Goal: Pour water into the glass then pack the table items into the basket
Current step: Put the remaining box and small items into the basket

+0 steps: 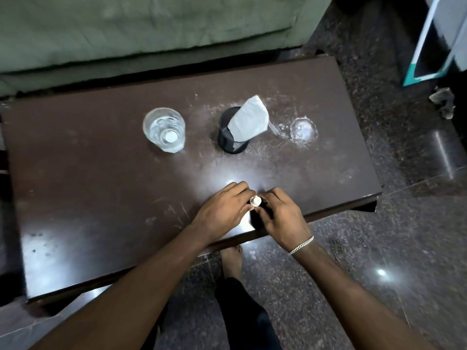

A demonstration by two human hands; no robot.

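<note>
Glass point(164, 132) holds water, standing left of mesh cup point(231, 137) with tissue point(250, 117). Both hands meet at near table point(101, 198) edge: left hand point(222, 210) and right hand point(278, 215) pinch a white cap point(255, 200), bottle hidden. Judged: recapping, packing next; needs a free hand

Scanning my feed for lettering — no readable text, label, brand, number or sign anywhere. Glass point(164, 131) plain, no print. Black mesh basket point(232, 137) carries no tag; white paper point(250, 120) in it blank on side facing me. White cap point(255, 200) between fingers — no marking I can make out. Teal-edged board point(429, 39) at upper right shows no lettering. Dark table point(101, 198) bears only scratches and glare.
</note>
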